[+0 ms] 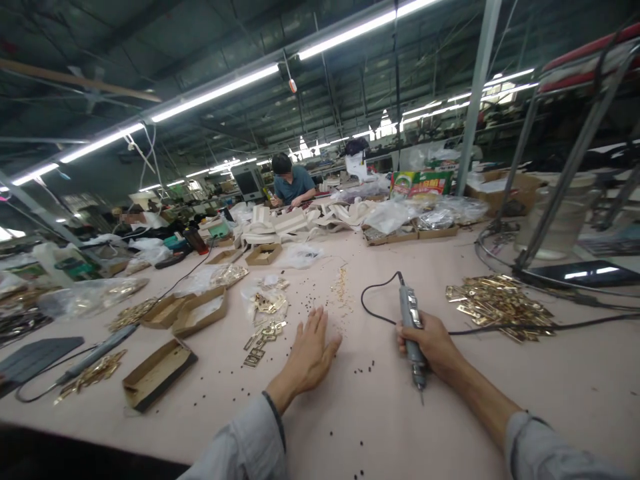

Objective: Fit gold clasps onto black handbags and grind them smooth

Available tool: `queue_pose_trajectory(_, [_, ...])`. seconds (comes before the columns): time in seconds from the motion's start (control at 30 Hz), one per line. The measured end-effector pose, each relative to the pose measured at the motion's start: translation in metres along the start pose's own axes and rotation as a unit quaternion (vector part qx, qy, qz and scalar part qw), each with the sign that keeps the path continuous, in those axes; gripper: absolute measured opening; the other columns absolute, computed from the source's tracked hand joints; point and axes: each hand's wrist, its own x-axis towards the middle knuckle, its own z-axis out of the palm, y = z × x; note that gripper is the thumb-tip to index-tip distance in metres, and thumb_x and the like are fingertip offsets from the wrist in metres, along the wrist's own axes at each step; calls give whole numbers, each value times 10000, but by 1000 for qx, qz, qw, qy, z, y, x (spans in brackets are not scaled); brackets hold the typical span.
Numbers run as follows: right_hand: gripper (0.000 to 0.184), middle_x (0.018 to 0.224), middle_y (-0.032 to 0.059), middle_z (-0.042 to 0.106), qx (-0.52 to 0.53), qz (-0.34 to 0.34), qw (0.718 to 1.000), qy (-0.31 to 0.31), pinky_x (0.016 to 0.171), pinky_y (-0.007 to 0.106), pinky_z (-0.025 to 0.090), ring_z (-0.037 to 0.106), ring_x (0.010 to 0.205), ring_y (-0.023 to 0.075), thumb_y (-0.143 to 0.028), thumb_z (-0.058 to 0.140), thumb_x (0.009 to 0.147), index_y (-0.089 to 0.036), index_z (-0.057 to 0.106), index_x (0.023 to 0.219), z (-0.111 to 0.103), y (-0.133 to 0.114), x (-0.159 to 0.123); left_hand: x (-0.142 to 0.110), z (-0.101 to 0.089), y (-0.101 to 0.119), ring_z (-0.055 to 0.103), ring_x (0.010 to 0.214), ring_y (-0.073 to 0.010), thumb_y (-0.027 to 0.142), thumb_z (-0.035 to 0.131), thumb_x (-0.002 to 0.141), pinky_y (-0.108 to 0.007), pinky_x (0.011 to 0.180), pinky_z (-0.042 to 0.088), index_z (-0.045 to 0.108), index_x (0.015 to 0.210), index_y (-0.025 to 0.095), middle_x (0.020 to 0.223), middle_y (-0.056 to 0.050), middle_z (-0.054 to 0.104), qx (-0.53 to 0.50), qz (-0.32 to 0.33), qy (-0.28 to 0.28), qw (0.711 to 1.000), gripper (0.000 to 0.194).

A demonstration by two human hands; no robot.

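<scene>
In my right hand (pixel 434 345) is a grey electric screwdriver (pixel 412 327), its thin bit pointing down towards the table and a black cord running from its top. The fingers are wrapped round its body. My left hand (pixel 313 350) lies palm down over the table with fingers stretched out, holding nothing. Just left of it are flat gold metal frames (pixel 260 345). Beyond its fingertips lie tiny gold pieces (pixel 342 287) and scattered small black pieces (pixel 310 301). Right of the screwdriver sits a pile of gold metal plates (pixel 500 307).
Open cardboard boxes (pixel 159 375) stand on the left, beside a second corded screwdriver (pixel 97 352). White strips (pixel 285 223) and plastic bags (pixel 390 217) cover the far side, where another person (pixel 294 183) sits. A metal stand (pixel 555 167) rises at the right, its cable crossing the table.
</scene>
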Motion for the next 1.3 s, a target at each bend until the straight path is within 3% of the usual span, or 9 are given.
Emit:
queue_pose_trajectory(0.2, [243, 621, 24, 691, 0, 3, 1000, 11, 472, 260, 502, 649, 509, 183, -286, 750, 687, -172, 597, 837, 2, -4, -3, -24, 14, -3, -15, 1589, -296, 667, 190, 1010, -583, 1282, 68, 170, 1646, 180, 1721, -65, 63, 23, 39, -36, 998, 802])
queue_pose_trajectory(0.4, [260, 629, 32, 696, -3, 2, 1000, 4, 470, 254, 495, 647, 513, 179, -306, 756, 696, -170, 587, 840, 3, -9, -7, -21, 16, 7, -21, 1585, -323, 635, 213, 1023, -612, 1275, 67, 245, 1634, 205, 1723, -70, 91, 28, 44, -29, 998, 748])
queue_pose_trajectory(0.57, [248, 629, 29, 694, 0, -2, 1000, 1, 483, 261, 502, 649, 521, 181, -289, 751, 711, -166, 592, 855, 2, -5, -3, -25, 13, 0, 6, 1585, -334, 619, 257, 1028, -629, 1265, 91, 359, 1591, 269, 1724, -78, 116, 35, 62, -6, 997, 671])
queue_pose_trajectory(0.67, [243, 629, 28, 694, 3, 2, 1000, -1, 486, 267, 510, 651, 519, 183, -283, 748, 713, -166, 592, 857, 1, -3, -2, -23, 11, -4, 33, 1587, -328, 610, 268, 1031, -616, 1269, 95, 416, 1560, 245, 1720, -97, 145, 43, 53, 22, 997, 659])
queue_pose_trajectory(1.0, [251, 621, 28, 694, -4, 8, 1000, 6, 462, 247, 493, 646, 509, 178, -300, 743, 695, -171, 585, 841, 3, -10, -6, -6, 18, 6, 38, 1585, -351, 605, 292, 1031, -643, 1254, 114, 424, 1553, 292, 1720, -103, 163, 35, 67, 8, 997, 623])
queue_pose_trajectory(1.1, [237, 624, 34, 698, -5, 5, 1000, 2, 464, 250, 499, 649, 513, 182, -299, 738, 696, -174, 586, 828, 3, -10, -5, -8, 18, 2, 61, 1585, -346, 605, 297, 1030, -638, 1254, 123, 451, 1536, 291, 1713, -106, 194, 31, 58, 26, 998, 615])
queue_pose_trajectory(1.2, [232, 626, 35, 699, -12, 5, 1000, 5, 455, 247, 494, 653, 520, 185, -301, 734, 705, -174, 593, 838, 3, -10, -5, -7, 18, -7, 132, 1578, -346, 527, 346, 1041, -630, 1255, 151, 527, 1482, 277, 1692, -111, 263, 25, 42, 61, 997, 539])
queue_pose_trajectory(1.3, [245, 629, 29, 697, -11, 10, 1000, 8, 460, 251, 501, 657, 522, 186, -303, 743, 702, -175, 594, 850, 4, -10, -6, 2, 20, -12, 266, 1543, -336, 308, 449, 1010, -607, 1251, 218, 663, 1343, 275, 1612, -104, 422, 16, 46, 102, 994, 397])
